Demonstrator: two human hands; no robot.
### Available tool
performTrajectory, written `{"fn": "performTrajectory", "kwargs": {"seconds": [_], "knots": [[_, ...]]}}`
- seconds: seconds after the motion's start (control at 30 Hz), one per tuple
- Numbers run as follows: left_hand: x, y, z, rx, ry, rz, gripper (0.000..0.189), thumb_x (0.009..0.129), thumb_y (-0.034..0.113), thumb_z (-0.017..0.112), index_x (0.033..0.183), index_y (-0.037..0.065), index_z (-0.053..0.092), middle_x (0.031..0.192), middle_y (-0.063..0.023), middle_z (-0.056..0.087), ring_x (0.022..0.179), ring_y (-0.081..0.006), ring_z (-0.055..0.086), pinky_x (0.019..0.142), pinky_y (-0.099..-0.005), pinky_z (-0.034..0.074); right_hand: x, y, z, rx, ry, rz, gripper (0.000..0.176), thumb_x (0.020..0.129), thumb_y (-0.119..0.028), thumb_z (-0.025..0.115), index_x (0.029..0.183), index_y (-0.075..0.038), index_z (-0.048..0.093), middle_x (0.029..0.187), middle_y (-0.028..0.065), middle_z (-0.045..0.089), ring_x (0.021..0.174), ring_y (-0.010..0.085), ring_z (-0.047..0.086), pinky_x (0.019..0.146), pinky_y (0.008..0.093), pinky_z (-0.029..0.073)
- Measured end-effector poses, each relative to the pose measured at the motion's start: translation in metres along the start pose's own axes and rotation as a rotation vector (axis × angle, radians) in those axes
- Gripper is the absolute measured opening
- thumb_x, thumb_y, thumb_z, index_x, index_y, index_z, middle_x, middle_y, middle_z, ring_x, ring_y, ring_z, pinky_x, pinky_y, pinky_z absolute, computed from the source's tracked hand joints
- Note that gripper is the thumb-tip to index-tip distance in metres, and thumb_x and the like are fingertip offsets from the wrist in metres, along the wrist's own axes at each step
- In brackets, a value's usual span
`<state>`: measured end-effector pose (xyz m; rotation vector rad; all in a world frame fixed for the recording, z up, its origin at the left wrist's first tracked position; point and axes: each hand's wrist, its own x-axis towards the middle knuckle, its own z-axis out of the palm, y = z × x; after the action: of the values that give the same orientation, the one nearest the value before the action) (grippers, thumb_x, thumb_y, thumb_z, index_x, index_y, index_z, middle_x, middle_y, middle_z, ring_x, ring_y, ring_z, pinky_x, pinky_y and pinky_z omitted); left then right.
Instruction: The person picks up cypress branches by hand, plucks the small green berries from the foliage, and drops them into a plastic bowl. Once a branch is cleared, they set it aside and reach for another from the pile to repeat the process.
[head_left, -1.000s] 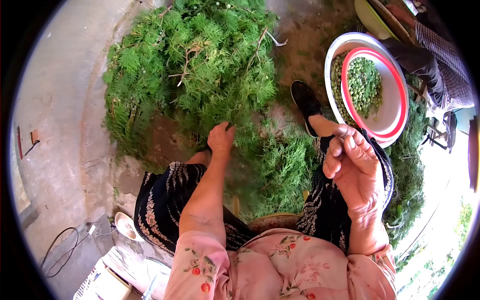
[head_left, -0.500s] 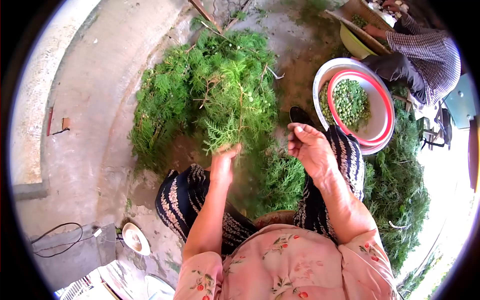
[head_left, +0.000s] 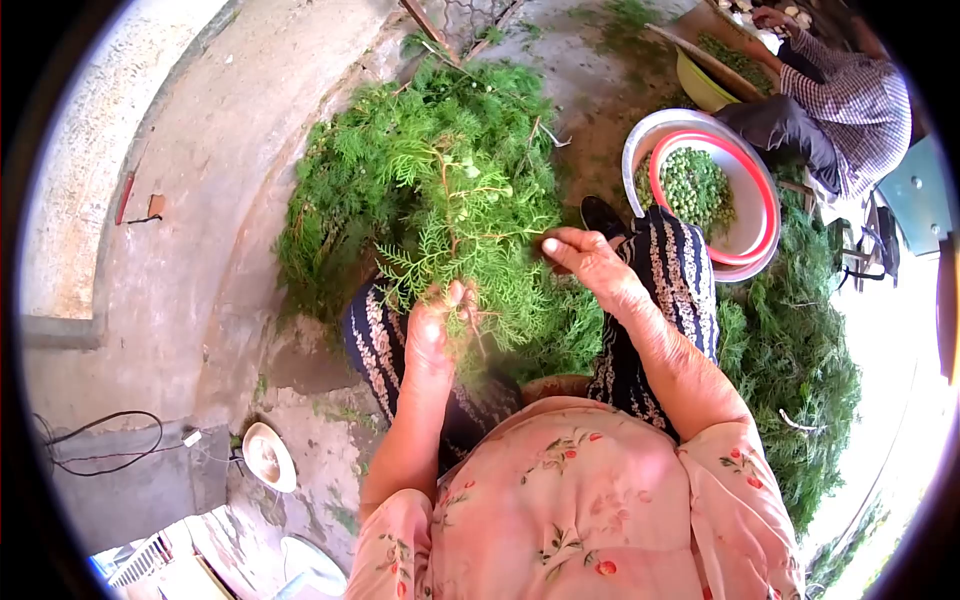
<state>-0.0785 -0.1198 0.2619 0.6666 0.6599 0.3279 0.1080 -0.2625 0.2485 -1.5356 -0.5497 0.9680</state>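
Note:
My left hand (head_left: 432, 328) is closed round the lower stem of a leafy green cypress branch (head_left: 450, 215). Small pale green cones show among its flat sprays. The fingertips of my right hand (head_left: 592, 265) are pinched together at the branch's right edge; anything between them is too small to make out. Beyond and beneath the held branch lies a big heap of cut cypress branches (head_left: 335, 190). To the right stands a metal basin with a red-rimmed bowl (head_left: 769, 205) in it, and small green cones (head_left: 693, 185) lie in both.
More cut greenery (head_left: 790, 370) lies along the right side. At the upper right a seated person in a checked shirt (head_left: 855, 115) works over a wide basket beside a yellow-green bowl (head_left: 700, 85). A pale hat-like dish (head_left: 268, 457) and a black cable (head_left: 105, 440) lie at lower left.
My left hand has drawn the branch slightly down, closer to my body. My right hand has moved left and up to the branch's edge, its fingers now pinched.

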Motion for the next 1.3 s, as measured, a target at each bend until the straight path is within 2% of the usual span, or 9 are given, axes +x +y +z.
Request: {"fn": "performTrajectory", "kwargs": {"seconds": [0.13, 0.3, 0.37, 0.43, 0.53, 0.63, 1.03, 1.13, 1.3], "knots": [[-0.008, -0.006, -0.005, -0.061, -0.006, -0.018, 0.029, 0.074, 0.020, 0.072, 0.091, 0.002, 0.058, 0.074, -0.0016, 0.057, 0.060, -0.0111, 0.049, 0.055, -0.0226, 0.042, -0.023, -0.022, 0.011, 0.045, -0.362, 0.011, 0.059, 0.082, -0.044, 0.061, 0.125, -0.004, 0.049, 0.121, 0.0080, 0.052, 0.109, 0.0174, 0.048, 0.094, 0.0325, 0.040], [-0.009, -0.017, 0.002, -0.052, 0.071, 0.018, 0.029, 0.073, 0.025, 0.074, 0.090, 0.006, 0.060, 0.072, 0.0027, 0.054, 0.063, -0.0098, 0.046, 0.060, -0.0240, 0.040, -0.031, -0.029, 0.034, -0.139, -0.504, 0.137, 0.103, 0.066, -0.053, 0.073, 0.134, 0.008, 0.027, 0.125, 0.0227, 0.047, 0.121, 0.0260, 0.040, 0.103, 0.0344, 0.030], [-0.013, -0.014, 0.009, 0.002, 0.157, 0.028, 0.029, 0.073, 0.027, 0.074, 0.089, 0.007, 0.060, 0.072, 0.0036, 0.054, 0.063, -0.0093, 0.045, 0.061, -0.0232, 0.039, -0.035, -0.041, 0.041, -0.408, -0.511, 0.160, 0.070, 0.065, -0.053, 0.074, 0.095, 0.008, 0.053, 0.091, 0.0156, 0.054, 0.089, 0.0208, 0.050, 0.078, 0.0340, 0.041], [-0.017, -0.012, 0.013, -0.020, 0.145, 0.049, 0.029, 0.073, 0.027, 0.074, 0.089, 0.007, 0.061, 0.071, 0.0045, 0.053, 0.063, -0.0080, 0.045, 0.060, -0.0208, 0.036, -0.026, -0.020, 0.044, -0.563, -0.584, 0.105, 0.056, 0.070, -0.048, 0.071, 0.076, 0.004, 0.051, 0.073, 0.0103, 0.048, 0.074, 0.0176, 0.044, 0.068, 0.0357, 0.039], [-0.006, -0.013, -0.004, -0.107, 0.071, 0.000, 0.026, 0.075, 0.025, 0.072, 0.089, 0.007, 0.061, 0.066, 0.0040, 0.053, 0.056, -0.0075, 0.047, 0.050, -0.0197, 0.037, -0.022, -0.010, 0.039, -0.641, -0.544, 0.053, 0.053, 0.075, -0.046, 0.065, 0.077, 0.005, 0.052, 0.066, 0.0132, 0.049, 0.070, 0.0202, 0.048, 0.067, 0.0366, 0.040], [0.003, -0.011, -0.014, -0.157, 0.076, 0.002, 0.024, 0.077, 0.024, 0.070, 0.089, 0.007, 0.060, 0.065, 0.0032, 0.054, 0.051, -0.0081, 0.048, 0.044, -0.0198, 0.037, -0.017, -0.019, 0.023, -0.729, -0.570, 0.079, 0.050, 0.083, -0.041, 0.056, 0.104, 0.005, 0.056, 0.104, 0.0227, 0.058, 0.101, 0.0341, 0.055, 0.089, 0.0393, 0.042], [0.008, -0.012, -0.014, -0.104, 0.049, 0.021, 0.016, 0.085, 0.020, 0.060, 0.091, 0.005, 0.057, 0.069, -0.0001, 0.055, 0.053, -0.0103, 0.050, 0.046, -0.0235, 0.040, -0.011, 0.001, -0.023, -0.818, -0.219, -0.096, 0.022, 0.077, -0.017, 0.062, 0.096, -0.004, 0.060, 0.090, 0.0212, 0.060, 0.089, 0.0385, 0.056, 0.076, 0.0425, 0.045], [0.006, -0.017, -0.008, -0.056, 0.059, 0.039, 0.013, 0.084, 0.013, 0.060, 0.090, 0.002, 0.057, 0.068, -0.0021, 0.056, 0.053, -0.0107, 0.051, 0.048, -0.0219, 0.042, -0.006, 0.012, -0.024, -0.873, -0.018, -0.220, 0.022, 0.079, -0.011, 0.062, 0.097, 0.001, 0.060, 0.087, 0.0181, 0.061, 0.084, 0.0316, 0.060, 0.073, 0.0348, 0.046], [0.007, -0.035, -0.001, 0.038, 0.092, -0.017, 0.016, 0.081, 0.009, 0.064, 0.093, 0.000, 0.057, 0.080, -0.0068, 0.060, 0.062, -0.0112, 0.055, 0.052, -0.0197, 0.044, -0.012, -0.010, -0.011, -0.261, -0.284, -0.124, 0.033, 0.084, -0.023, 0.062, 0.107, 0.000, 0.060, 0.092, 0.0098, 0.064, 0.088, 0.0139, 0.056, 0.079, 0.0299, 0.045]]}}
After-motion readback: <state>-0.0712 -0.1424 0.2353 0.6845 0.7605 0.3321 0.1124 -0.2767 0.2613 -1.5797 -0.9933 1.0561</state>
